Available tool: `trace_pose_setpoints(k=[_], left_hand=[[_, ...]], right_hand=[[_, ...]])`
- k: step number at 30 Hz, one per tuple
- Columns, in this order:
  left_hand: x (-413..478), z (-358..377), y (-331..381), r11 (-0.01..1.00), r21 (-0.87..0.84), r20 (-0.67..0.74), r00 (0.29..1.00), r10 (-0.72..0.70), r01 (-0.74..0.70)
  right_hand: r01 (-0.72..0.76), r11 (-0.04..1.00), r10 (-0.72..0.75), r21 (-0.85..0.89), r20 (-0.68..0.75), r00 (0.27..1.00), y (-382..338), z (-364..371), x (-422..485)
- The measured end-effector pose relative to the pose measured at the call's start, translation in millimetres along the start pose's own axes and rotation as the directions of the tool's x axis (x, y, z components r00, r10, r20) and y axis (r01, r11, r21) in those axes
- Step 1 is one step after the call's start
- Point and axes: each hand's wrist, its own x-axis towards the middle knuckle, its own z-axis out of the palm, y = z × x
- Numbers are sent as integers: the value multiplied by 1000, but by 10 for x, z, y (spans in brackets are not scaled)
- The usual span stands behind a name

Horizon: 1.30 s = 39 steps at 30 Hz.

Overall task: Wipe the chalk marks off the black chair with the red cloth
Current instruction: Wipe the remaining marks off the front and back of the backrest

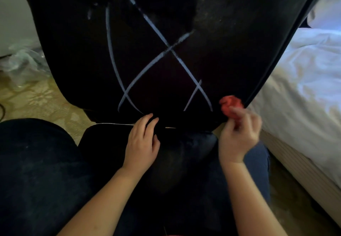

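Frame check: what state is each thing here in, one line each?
black chair: chalk-marked, not yet clean.
chalk marks: crossing lines intact, dusty smear at upper right.
red cloth: bunched, at the chair's lower right edge.
right hand: grips the red cloth, blurred.
left hand: fingers relaxed, resting on the chair.
bedding: rumpled.

I count one black chair (239,60) in my feed. On it I make out five chalk marks (170,48) drawn as clear strokes: one long curve, two long diagonals, one short slash and one thin horizontal line. One small smudge (89,12) of chalk brings the tally to six. There is one red cloth (229,103). I count two hands, one left hand (142,143) and one right hand (238,138). I see one bed (304,80). There is one heap of clear plastic (24,60), too blurred for me to count its pieces.
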Motion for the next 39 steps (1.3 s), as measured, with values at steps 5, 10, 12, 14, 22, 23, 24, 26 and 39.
trace_pose_setpoints(k=[5, 10, 12, 14, 22, 23, 24, 26, 39], left_hand=[[-19, 6, -13, 1000, 14, 8, 1000, 13, -13], [-35, -3, -15, 1000, -7, 17, 1000, -20, 20], [-38, 7, -8, 1000, -5, 21, 1000, -17, 17], [-44, 15, -1, 1000, -9, 18, 1000, -18, 18], [-16, 43, -11, 998, -39, 23, 999, -43, 44], [-22, 42, -12, 998, -37, 27, 999, -42, 43], [-26, 41, -19, 999, -36, 29, 999, -40, 41], [-40, 40, -37, 999, -33, 30, 999, -37, 38], [36, 56, -8, 997, -70, -39, 999, -30, 27]], right_hand=[[126, 991, -102, -46, 354, 930, 40, 127, -307], [244, 969, -246, 34, 99, 964, -219, -113, 315], [220, 975, -220, 41, -5, 975, -302, -122, 706], [192, 981, -190, 40, -36, 981, -350, -98, 924], [-60, 998, 61, -15, 348, 936, -155, 21, -76], [-72, 997, 76, -23, 363, 929, -150, 18, -80], [-57, 998, 59, -16, 356, 932, -166, 11, -26], [20, 999, -28, 33, 261, 965, -301, -37, 212], [-69, 997, 53, 28, 376, 925, -137, 144, -151]])
